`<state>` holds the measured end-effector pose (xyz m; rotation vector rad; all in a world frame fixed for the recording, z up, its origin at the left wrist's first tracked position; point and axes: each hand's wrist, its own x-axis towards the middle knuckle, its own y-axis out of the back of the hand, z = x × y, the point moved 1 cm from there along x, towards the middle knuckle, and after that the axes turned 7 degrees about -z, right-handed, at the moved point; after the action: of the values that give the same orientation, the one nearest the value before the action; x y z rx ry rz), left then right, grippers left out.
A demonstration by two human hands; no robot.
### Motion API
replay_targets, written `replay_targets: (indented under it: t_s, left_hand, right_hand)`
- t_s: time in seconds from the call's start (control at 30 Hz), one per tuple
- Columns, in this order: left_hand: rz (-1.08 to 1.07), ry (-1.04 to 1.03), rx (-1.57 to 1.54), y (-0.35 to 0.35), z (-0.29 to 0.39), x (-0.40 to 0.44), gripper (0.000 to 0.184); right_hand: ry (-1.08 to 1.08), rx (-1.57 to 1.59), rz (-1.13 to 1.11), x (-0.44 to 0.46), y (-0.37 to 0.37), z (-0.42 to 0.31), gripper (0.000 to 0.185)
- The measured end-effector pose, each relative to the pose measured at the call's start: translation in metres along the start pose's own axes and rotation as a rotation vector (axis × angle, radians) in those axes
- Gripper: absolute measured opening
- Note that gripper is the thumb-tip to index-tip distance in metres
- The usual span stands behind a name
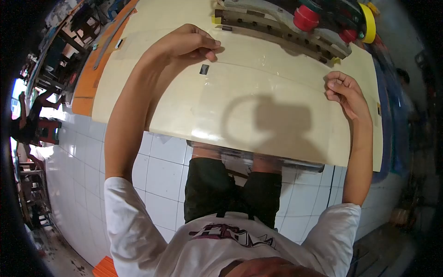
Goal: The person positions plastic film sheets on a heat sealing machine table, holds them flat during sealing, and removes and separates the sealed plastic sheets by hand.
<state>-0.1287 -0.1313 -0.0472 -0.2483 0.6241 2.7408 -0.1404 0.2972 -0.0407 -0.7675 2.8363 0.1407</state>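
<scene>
Both my hands are over the cream tabletop, with fingers curled into a pinch. My left hand is at the upper left, near a small dark rectangular piece lying on the surface. My right hand is farther right, by the table's right side. Between the two hands runs the faint, shiny edge of what looks like a thin clear plastic sheet. Its full outline is hard to make out against the tabletop. The fingertips seem to hold its two ends.
A machine with red knobs and a yellow ring stands at the back right, behind a long slotted bar. A metal strip lies on an orange board at left. White floor tiles show below. Another person's legs appear far left.
</scene>
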Motion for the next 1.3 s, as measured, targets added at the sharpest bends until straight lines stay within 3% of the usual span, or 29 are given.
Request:
replay_targets:
  t_s: [0.43,0.53,0.6,0.7,1.0,1.13,1.3]
  left_hand:
    - [0.074,0.027,0.017,-0.006,0.007,0.001,0.029]
    - [0.006,0.033,0.119,-0.006,0.007,0.003,0.033]
    - [0.115,0.032,0.169,-0.010,0.008,0.003,0.037]
    - [0.105,0.031,0.284,-0.009,0.011,0.003,0.039]
    - [0.119,-0.006,0.138,-0.011,0.011,-0.002,0.038]
    - [0.082,0.046,0.144,-0.011,0.018,-0.007,0.037]
    - [0.087,-0.030,0.111,-0.011,0.007,0.001,0.034]
  right_hand:
    - [-0.006,0.014,0.127,0.008,0.002,0.005,0.018]
    - [-0.014,-0.021,0.167,0.007,-0.002,0.005,0.019]
    - [-0.014,-0.038,0.189,0.007,-0.003,0.005,0.020]
    - [-0.016,-0.035,0.198,0.007,-0.004,0.005,0.022]
    - [-0.012,-0.002,0.111,0.009,0.010,0.009,0.025]
    - [-0.034,-0.014,0.138,0.008,0.008,0.007,0.026]
    - [-0.031,-0.026,0.187,0.005,-0.004,0.003,0.026]
